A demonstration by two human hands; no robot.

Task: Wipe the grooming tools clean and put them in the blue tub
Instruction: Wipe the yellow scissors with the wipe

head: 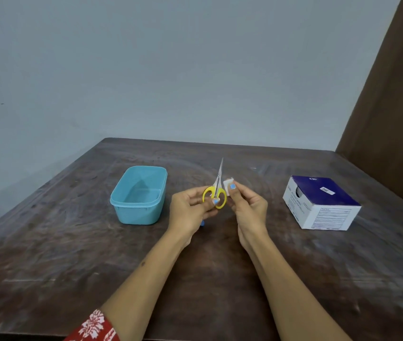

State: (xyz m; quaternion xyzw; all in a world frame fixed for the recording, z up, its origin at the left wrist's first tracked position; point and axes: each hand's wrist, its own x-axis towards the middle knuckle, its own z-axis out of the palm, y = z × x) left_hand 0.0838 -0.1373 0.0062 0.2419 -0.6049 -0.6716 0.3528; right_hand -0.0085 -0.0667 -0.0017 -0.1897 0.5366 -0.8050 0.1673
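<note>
My left hand [192,209] holds small scissors [217,185] by their yellow handles, the thin steel blades closed and pointing up and away from me. My right hand [247,205] pinches a small white wipe pad [227,183] right beside the blades, near the pivot. Both hands hover above the middle of the brown table [72,254]. The blue tub [139,195] stands to the left of my left hand with nothing visible inside it. A small blue thing peeks out under my left hand; I cannot tell what it is.
A white and dark blue cardboard box [321,203] sits on the table to the right of my right hand. A pale wall runs behind the table, and a brown panel rises at the far right.
</note>
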